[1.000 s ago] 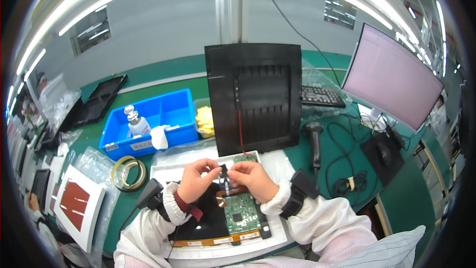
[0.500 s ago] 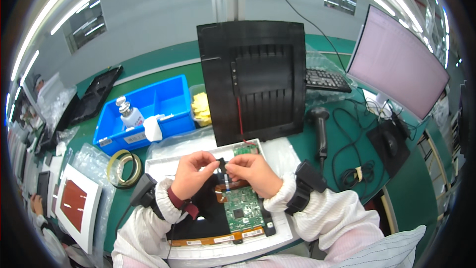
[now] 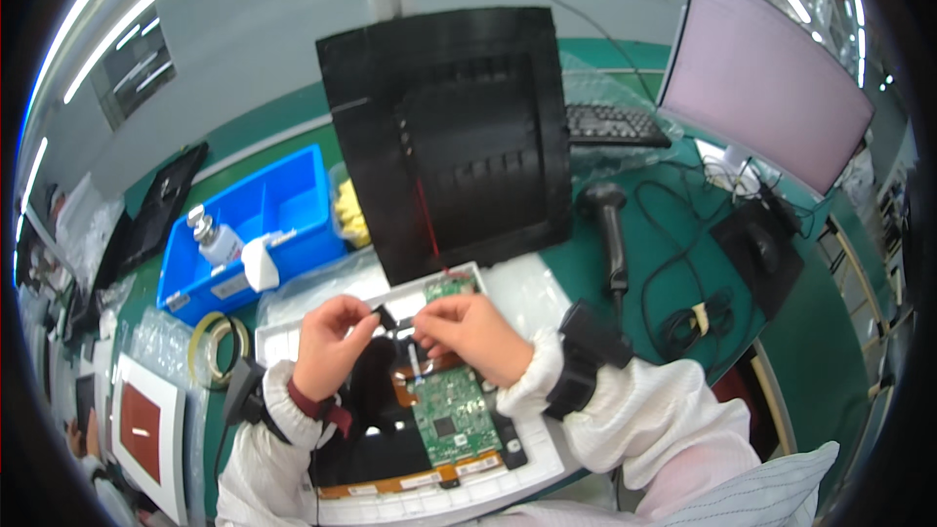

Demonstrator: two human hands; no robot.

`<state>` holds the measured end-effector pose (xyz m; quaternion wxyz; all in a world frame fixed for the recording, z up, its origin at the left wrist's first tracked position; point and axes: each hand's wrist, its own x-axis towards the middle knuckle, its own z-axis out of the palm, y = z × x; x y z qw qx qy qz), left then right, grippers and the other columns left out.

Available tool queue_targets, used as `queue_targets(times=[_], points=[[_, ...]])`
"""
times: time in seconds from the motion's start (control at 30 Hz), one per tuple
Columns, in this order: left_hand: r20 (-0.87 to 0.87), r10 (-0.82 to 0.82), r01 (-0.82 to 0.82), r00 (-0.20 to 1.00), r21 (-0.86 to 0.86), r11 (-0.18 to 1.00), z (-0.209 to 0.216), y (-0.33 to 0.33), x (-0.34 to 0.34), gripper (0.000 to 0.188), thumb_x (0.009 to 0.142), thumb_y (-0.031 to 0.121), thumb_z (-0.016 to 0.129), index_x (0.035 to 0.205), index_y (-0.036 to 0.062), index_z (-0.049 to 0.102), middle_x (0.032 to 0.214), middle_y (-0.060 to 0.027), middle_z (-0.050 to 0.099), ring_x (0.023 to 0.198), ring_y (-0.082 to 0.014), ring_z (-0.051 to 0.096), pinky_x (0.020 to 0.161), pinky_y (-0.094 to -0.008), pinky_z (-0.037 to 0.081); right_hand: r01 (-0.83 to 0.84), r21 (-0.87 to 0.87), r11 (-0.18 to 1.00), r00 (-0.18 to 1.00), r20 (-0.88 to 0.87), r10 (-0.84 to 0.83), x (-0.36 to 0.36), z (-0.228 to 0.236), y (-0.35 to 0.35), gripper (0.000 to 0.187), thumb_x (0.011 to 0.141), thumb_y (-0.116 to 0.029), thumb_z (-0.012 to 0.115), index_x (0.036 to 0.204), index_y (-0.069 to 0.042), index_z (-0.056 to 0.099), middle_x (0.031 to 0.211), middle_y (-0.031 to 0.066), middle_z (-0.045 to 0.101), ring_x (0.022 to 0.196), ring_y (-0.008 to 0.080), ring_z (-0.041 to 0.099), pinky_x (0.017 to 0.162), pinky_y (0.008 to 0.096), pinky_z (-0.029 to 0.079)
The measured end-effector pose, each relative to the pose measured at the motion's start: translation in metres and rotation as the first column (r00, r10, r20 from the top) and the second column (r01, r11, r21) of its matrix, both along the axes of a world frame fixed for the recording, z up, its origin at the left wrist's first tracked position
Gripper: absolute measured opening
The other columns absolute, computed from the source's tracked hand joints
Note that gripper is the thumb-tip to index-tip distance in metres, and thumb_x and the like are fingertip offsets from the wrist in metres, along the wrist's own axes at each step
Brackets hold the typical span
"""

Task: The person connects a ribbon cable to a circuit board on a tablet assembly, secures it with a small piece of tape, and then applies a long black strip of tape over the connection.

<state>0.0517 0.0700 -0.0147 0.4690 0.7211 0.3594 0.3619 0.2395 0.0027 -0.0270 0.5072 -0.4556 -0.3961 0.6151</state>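
Observation:
My left hand [image 3: 334, 344] is closed in a pinch on a small black strip [image 3: 387, 317] above an opened display unit. To its right, my right hand [image 3: 474, 334] also has its fingertips pinched together, and whatever they hold is too small to make out. Below both hands lie a dark panel [image 3: 363, 449] and a green circuit board [image 3: 451, 420], with orange flat ribbon [image 3: 390, 485] along the near edge. A white flat cable [image 3: 414, 359] runs up from the board under my right hand. The white housing [image 3: 542, 449] surrounds these parts.
A large black back cover [image 3: 468, 137] stands upright beyond, its red wire [image 3: 427, 215] reaching a small green board [image 3: 449, 287]. Left are a blue bin [image 3: 200, 278] with a pump bottle [image 3: 223, 244], and tape rolls [image 3: 207, 351]. Right are a scanner [image 3: 610, 234], monitor [image 3: 771, 78] and cables.
My hands have drawn slightly apart, the black strip staying with the left one. The whole view has shifted, so the bench appears further left.

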Motion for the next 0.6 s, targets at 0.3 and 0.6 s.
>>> queue_targets(times=[0.3, 0.6], points=[[0.024, -0.003, 0.005, 1.000, -0.099, 0.995, 0.001, -0.002, -0.001, 0.007, 0.078, 0.004, 0.062, 0.079, -0.0001, 0.057, 0.075, 0.0006, 0.057, 0.068, -0.0055, 0.053, 0.062, -0.0190, 0.044, -0.124, 0.201, 0.972, 0.907, 0.419, 0.029, -0.005, -0.004, 0.000, 0.017, 0.078, -0.011, 0.058, 0.082, 0.005, 0.064, 0.068, 0.0099, 0.064, 0.059, 0.0134, 0.061, 0.056, 0.0243, 0.048], [0.016, -0.038, 0.038, 0.999, 0.004, 0.999, -0.002, -0.001, -0.003, 0.007, 0.077, 0.003, 0.062, 0.079, -0.0015, 0.058, 0.072, -0.0016, 0.058, 0.066, -0.0072, 0.054, 0.061, -0.0206, 0.045, -0.179, 0.258, 0.949, 0.824, 0.567, 0.001, -0.008, 0.004, -0.004, 0.017, 0.076, -0.009, 0.058, 0.081, 0.006, 0.064, 0.070, 0.0150, 0.065, 0.062, 0.0201, 0.063, 0.060, 0.0272, 0.049]])
